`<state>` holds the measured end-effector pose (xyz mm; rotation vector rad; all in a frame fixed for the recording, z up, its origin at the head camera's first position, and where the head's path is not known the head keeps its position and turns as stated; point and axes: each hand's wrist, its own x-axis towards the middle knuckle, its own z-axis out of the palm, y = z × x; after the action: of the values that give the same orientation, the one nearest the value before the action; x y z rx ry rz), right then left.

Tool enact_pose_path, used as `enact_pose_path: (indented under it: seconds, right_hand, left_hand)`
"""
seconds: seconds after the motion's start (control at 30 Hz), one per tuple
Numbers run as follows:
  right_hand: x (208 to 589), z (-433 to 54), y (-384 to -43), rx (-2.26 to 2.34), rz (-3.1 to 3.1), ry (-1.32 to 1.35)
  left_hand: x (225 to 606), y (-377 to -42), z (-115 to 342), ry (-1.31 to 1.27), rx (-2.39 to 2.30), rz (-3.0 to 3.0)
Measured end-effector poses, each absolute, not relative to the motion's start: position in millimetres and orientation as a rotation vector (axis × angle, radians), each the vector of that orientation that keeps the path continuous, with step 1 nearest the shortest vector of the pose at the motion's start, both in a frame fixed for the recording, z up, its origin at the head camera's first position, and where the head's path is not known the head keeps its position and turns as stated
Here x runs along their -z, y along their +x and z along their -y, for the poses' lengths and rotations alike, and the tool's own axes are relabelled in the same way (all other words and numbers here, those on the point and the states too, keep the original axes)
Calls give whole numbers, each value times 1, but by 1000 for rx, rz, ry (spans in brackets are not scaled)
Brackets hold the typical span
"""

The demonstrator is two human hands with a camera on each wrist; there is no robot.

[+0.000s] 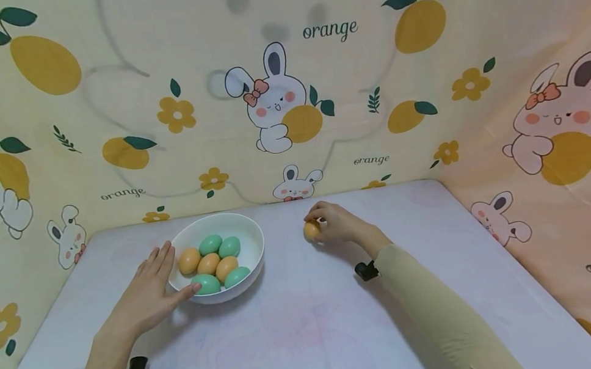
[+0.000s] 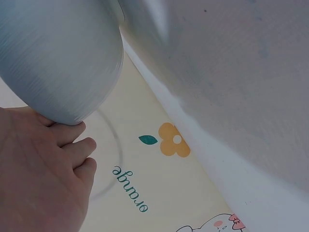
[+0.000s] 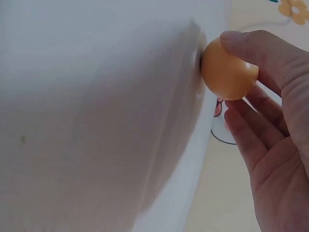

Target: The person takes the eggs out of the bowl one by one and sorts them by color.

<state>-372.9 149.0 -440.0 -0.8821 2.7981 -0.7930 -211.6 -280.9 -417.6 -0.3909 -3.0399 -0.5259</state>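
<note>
A white bowl point(image 1: 250, 245) stands at the left of the table, holding three orange eggs point(image 1: 189, 261) and several green eggs point(image 1: 210, 244). My left hand point(image 1: 145, 295) lies against the bowl's left side with its fingers extended, the thumb reaching over the near rim. In the left wrist view, the fingertips meet the bowl's outer wall. To the right of the bowl, my right hand point(image 1: 339, 223) pinches a single orange egg point(image 3: 229, 70) between thumb and fingers. That egg is low at the table surface, where the right wrist view shows its shadow.
A pale cloth covers the table point(image 1: 293, 345). Behind it and along the sides hangs a yellow curtain point(image 1: 190, 49) printed with rabbits, oranges and flowers. Each wrist wears a small black device point(image 1: 366, 271) on a strap.
</note>
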Motion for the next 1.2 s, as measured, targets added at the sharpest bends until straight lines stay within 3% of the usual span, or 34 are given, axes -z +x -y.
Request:
enact_pose_path:
  seconds: [0.4, 1.2]
  right_hand:
    - [436, -149, -369, 787, -2829, -881]
    - [388, -87, -341, 916, -2894, -1341]
  left_hand:
    - [416, -211, 281, -396, 524, 3041]
    - [417, -212, 280, -375, 519, 3056]
